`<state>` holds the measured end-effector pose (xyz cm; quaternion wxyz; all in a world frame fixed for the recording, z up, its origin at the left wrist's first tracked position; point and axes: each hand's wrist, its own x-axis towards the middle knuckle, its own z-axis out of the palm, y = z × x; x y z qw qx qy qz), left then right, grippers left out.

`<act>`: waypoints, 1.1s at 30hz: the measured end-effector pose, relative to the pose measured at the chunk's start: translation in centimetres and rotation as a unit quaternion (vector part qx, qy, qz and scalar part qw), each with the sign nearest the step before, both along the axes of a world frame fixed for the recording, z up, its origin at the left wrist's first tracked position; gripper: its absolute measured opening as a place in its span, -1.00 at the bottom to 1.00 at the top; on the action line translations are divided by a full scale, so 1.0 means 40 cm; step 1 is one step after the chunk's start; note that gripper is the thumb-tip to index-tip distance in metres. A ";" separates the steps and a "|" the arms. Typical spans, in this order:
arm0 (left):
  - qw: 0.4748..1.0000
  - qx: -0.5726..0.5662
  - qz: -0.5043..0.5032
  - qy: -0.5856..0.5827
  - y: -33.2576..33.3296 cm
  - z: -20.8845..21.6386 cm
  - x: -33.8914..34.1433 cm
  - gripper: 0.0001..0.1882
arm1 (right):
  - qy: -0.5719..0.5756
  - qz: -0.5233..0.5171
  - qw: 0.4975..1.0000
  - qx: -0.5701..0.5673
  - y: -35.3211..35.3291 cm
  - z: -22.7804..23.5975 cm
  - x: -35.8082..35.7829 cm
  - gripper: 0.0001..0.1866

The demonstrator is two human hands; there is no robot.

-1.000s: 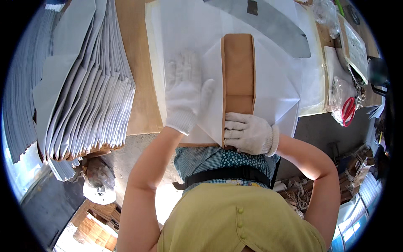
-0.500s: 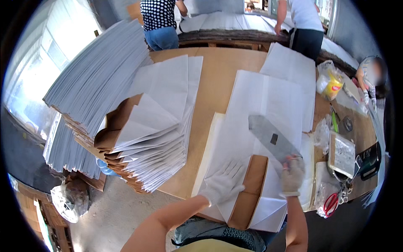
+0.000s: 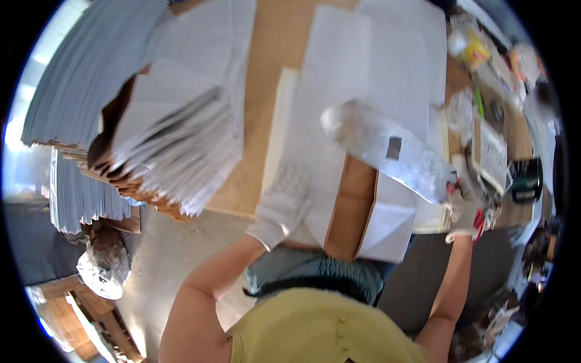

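Observation:
My left hand (image 3: 281, 206), in a white knit glove, lies with fingers stretched out on a white paper bag (image 3: 327, 175), left of its opened brown-lined end (image 3: 352, 212). My right hand (image 3: 463, 212), gloved too, grips the near right end of a flat metal plate (image 3: 417, 166) with a small dark rectangle in it. The plate slants over the white paper, its far left end beyond the brown strip. A folded white flap (image 3: 387, 230) lies right of that strip. Motion blurs the left fingers and the plate's far end.
On the left stand a fanned stack of white bags with brown inner edges (image 3: 181, 145) and a tall pile of grey-white sheets (image 3: 91, 78). Plastic bags (image 3: 463, 112), a framed block (image 3: 489, 148) and a dark mug (image 3: 525, 180) crowd the right side. Another person (image 3: 526, 66) is at far right.
The view has tilted down. My right hand has moved right and lifted the metal plate, turning it flatter across the paper. My left hand has drawn slightly away from the brown strip.

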<state>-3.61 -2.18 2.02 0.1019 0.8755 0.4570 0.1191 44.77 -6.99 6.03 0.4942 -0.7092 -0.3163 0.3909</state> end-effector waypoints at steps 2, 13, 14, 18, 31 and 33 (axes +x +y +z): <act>0.997 -0.032 0.017 -0.064 -0.014 -0.002 -0.017 -0.31 | -0.052 0.001 0.995 -0.090 -0.057 0.006 -0.029 -0.69; 0.969 -0.096 -0.143 -0.176 0.154 0.036 -0.117 -0.66 | -0.195 0.132 0.947 -0.220 0.021 0.015 -0.254 -0.74; 0.963 -0.095 -0.163 -0.190 0.160 0.033 -0.120 -0.68 | -0.206 0.131 0.944 -0.221 0.019 0.003 -0.256 -0.73; 0.956 -0.089 -0.192 -0.205 0.173 0.006 -0.127 -0.73 | -0.279 0.151 0.931 -0.183 -0.002 -0.045 -0.250 -0.72; 0.960 0.001 -0.264 0.094 0.076 0.041 0.077 -0.81 | -0.439 0.389 0.751 -0.303 0.192 0.023 -0.287 -0.61; 0.967 -0.015 -0.253 0.031 0.083 0.036 0.081 -0.82 | -0.355 0.387 0.793 -0.310 0.177 0.036 -0.278 -0.57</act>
